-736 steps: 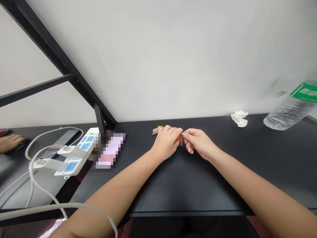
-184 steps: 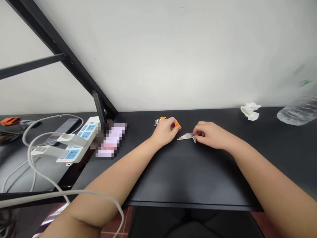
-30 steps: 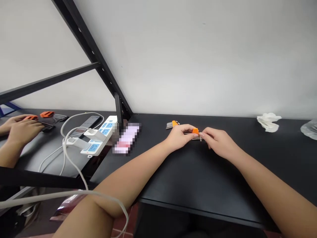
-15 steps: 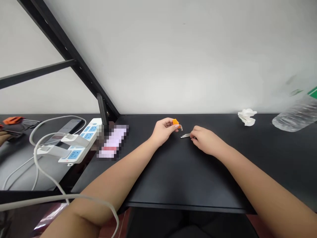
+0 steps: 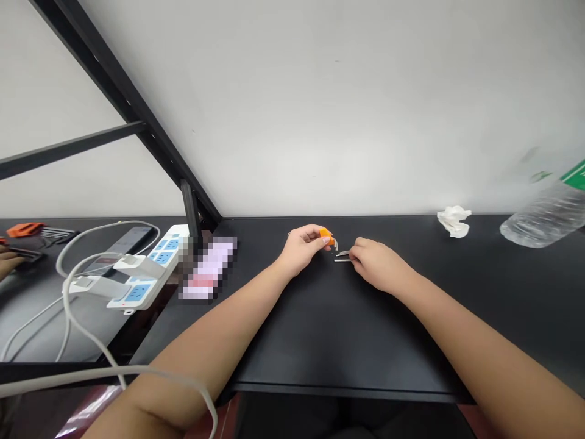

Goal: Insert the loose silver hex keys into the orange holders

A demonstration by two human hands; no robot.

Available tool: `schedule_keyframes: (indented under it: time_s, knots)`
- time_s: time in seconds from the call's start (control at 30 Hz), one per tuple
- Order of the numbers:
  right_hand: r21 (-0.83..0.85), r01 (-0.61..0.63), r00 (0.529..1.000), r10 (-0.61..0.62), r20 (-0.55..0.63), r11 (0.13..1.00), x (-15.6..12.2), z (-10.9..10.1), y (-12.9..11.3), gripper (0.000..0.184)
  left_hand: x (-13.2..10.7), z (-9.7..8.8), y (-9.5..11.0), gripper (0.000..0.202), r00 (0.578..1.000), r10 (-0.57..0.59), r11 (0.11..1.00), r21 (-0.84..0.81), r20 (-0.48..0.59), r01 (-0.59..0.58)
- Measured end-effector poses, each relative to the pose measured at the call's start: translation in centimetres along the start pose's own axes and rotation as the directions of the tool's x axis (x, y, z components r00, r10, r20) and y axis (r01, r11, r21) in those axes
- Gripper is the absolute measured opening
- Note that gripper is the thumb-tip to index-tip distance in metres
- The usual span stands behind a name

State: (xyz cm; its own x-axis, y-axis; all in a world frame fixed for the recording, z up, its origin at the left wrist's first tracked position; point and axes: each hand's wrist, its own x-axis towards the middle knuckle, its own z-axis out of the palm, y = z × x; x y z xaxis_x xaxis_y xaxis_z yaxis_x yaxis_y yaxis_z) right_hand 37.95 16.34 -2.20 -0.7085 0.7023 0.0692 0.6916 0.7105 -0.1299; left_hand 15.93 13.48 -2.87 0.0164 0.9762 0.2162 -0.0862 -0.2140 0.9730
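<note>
My left hand (image 5: 302,246) is closed round a small orange hex-key holder (image 5: 326,235), held just above the black table (image 5: 347,329). A short metal end sticks out of the holder toward my right hand. My right hand (image 5: 375,264) rests on the table with its fingers pinched on thin silver hex keys (image 5: 342,256) that lie flat, their tips pointing left toward the holder. Holder and keys are a small gap apart.
A crumpled white tissue (image 5: 452,220) and a lying plastic bottle (image 5: 543,214) are at the far right. A white power strip (image 5: 146,268) with plugs and cables lies left, by a black frame post (image 5: 192,213). Another person's hand (image 5: 7,261) and an orange tool set (image 5: 27,230) show at far left.
My head has turned back right, so the neighbour's bench has slid out of view. My left hand lifted the orange holder off the keys, then held still. My right hand stays on the silver keys.
</note>
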Motion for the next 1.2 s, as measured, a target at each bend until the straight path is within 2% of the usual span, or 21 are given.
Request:
schedule_keyframes:
  time_s: [0.1, 0.17, 0.3, 0.4, 0.57, 0.7, 0.77, 0.87, 0.97, 1.07, 1.2]
  knots:
    - [0.0, -0.011, 1.0, 0.011, 0.024, 1.0, -0.2, -0.5, -0.5, 0.01, 0.1, -0.2, -0.1, 0.03, 1.0, 0.004, 1.0, 0.023, 0.027, -0.004]
    - [0.071, -0.034, 0.999, 0.032, 0.024, 0.997, -0.5, -0.9, -0.3, 0.008, 0.1, -0.3, -0.1, 0.029, 0.999, 0.007, 0.998, 0.067, 0.037, -0.01]
    - [0.38, -0.105, 0.991, 0.129, -0.039, 0.919, -1.0, -1.8, 1.0, 0.004, -0.1, -0.2, 0.0, 0.028, 1.0, 0.017, 0.981, 0.192, -0.008, -0.016]
    - [0.555, -0.077, 0.982, 0.16, -0.102, 0.828, -1.1, -2.1, 1.7, 0.007, -0.3, 0.2, 0.1, 0.027, 1.0, 0.027, 0.977, 0.213, 0.002, -0.027]
    - [0.607, 0.007, 0.989, 0.083, -0.12, 0.795, -1.1, -2.2, 1.5, 0.012, -0.6, 0.8, 0.3, 0.028, 0.998, 0.036, 0.98, 0.192, 0.045, -0.044]
    - [0.648, -0.026, 0.986, 0.126, -0.109, 0.761, -1.4, -2.4, 1.7, 0.017, -0.9, 0.8, 0.5, 0.023, 0.996, 0.031, 0.956, 0.29, 0.081, -0.053]
    - [0.715, -0.078, 0.985, 0.162, -0.05, 0.694, -1.3, -2.3, 1.7, 0.022, -1.1, 1.1, 0.6, 0.021, 0.993, 0.041, 0.932, 0.354, 0.111, -0.078]
    - [0.838, -0.161, 0.984, 0.15, 0.096, 0.522, -0.9, -1.9, 1.1, 0.031, -1.5, 1.7, 0.7, 0.019, 0.974, 0.108, 0.893, 0.412, 0.197, -0.182]
    - [0.902, -0.183, 0.978, 0.171, 0.124, 0.392, -0.3, -1.3, 0.3, 0.039, -1.6, 2.0, 0.7, 0.019, 0.973, 0.131, 0.886, 0.419, 0.189, -0.201]
    - [0.904, -0.167, 0.967, 0.245, 0.072, 0.393, 0.0, -0.9, -0.1, 0.039, -1.4, 1.9, 0.5, 0.018, 0.99, 0.103, 0.927, 0.352, 0.092, -0.13]
    - [0.875, -0.135, 0.975, 0.219, 0.034, 0.464, -0.1, -0.5, -0.5, 0.031, -1.2, 1.5, 0.3, 0.015, 0.989, 0.127, 0.913, 0.38, 0.078, -0.148]
